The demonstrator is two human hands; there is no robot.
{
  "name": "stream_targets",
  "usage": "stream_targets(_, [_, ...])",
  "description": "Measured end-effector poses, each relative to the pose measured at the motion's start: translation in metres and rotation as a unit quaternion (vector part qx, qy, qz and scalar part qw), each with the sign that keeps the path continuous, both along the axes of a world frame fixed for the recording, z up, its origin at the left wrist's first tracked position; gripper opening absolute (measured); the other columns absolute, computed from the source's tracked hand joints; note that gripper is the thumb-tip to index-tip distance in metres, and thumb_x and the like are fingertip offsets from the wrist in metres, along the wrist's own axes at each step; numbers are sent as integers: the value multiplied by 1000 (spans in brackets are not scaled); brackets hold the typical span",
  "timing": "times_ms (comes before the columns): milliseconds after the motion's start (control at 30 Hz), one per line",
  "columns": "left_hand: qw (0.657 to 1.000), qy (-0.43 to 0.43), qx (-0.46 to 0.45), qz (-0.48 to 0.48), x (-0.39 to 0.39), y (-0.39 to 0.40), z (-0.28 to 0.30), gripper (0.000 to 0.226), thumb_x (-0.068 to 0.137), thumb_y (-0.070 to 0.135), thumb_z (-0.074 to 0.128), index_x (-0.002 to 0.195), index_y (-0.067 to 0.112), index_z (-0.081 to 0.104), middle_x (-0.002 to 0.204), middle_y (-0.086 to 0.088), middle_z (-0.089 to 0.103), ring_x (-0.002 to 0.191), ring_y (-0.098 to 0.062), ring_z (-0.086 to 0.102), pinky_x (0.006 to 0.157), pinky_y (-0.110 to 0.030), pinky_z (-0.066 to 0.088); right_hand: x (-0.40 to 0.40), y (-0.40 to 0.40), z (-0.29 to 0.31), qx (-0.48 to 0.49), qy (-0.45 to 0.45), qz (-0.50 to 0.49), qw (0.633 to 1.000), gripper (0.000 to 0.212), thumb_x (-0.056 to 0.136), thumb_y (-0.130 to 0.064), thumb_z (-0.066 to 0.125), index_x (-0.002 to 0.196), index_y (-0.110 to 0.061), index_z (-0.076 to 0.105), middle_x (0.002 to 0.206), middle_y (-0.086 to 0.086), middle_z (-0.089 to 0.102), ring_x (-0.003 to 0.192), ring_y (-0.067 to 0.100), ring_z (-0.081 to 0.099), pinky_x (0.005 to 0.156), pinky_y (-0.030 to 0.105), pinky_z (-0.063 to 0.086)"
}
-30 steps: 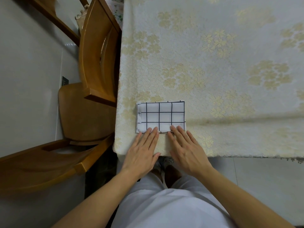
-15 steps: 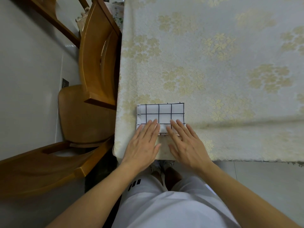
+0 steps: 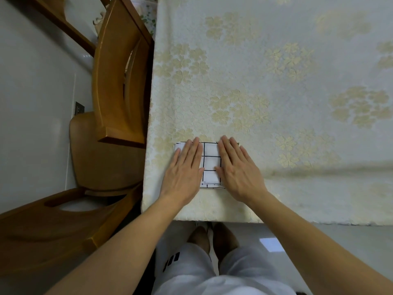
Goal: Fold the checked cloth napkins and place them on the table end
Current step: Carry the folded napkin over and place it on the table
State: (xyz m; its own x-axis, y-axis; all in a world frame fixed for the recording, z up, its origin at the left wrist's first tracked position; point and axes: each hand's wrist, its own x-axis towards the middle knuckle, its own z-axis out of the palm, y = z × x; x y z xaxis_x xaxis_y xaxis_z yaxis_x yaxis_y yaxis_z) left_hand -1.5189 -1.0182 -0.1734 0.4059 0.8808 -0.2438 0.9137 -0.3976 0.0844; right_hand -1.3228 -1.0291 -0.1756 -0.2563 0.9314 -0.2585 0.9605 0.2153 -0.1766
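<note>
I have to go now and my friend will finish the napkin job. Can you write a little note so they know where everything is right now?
Left hand: flat, fingers straight, pressing the folded checked napkin.
Right hand: the same, pressing its right side.
The napkin lies near the table's front left corner, beside the wooden chair.
Done: this napkin is folded small.
Left: lift both hands; I see no other napkins in view.
</note>
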Motion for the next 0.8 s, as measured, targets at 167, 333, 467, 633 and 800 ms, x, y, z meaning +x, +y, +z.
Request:
stream_targets(167, [1000,1,-2,3,2,-4,6,66,105,40,16,157,6,-7,166,-10,-13,153,-24,-10,125,-45,10,3,-5,9,18,6,-7,1000,67,107,-45,22,159,-7,6,167,11,3,155,25,1,125,42,10])
stream_targets(333, [1000,-19,7,1,-4,-26,16,69,102,45,14,157,4,3,166,-13,-4,154,-24,-3,124,-45,14,11,-39,18,23,9,1,1000,67,107,-46,25,159,-7,9,167,11,4,155,24,3,125,45,13])
stream_targets(467, [999,-33,-19,14,-9,-46,10,68,104,44,17,157,4,8,166,-12,0,154,-24,3,122,-45,22,17,-53,9,7,5,1,1000,64,107,-45,19,158,-6,19,167,10,10,154,24,9,122,49,23])
stream_targets(633, [999,-27,-33,21,-10,-54,4,69,103,46,17,158,5,5,167,-11,-2,154,-23,1,123,-44,21,21,-49,5,9,8,18,1000,64,107,-45,24,158,-6,19,167,11,10,155,23,8,122,49,21])
stream_targets(800, [998,-44,-14,30,-11,-47,14,73,102,53,18,158,7,9,167,-9,4,154,-21,2,124,-44,17,20,-50,15,21,5,23,1000,69,106,-52,20,158,-6,19,167,10,12,154,23,11,123,49,18])
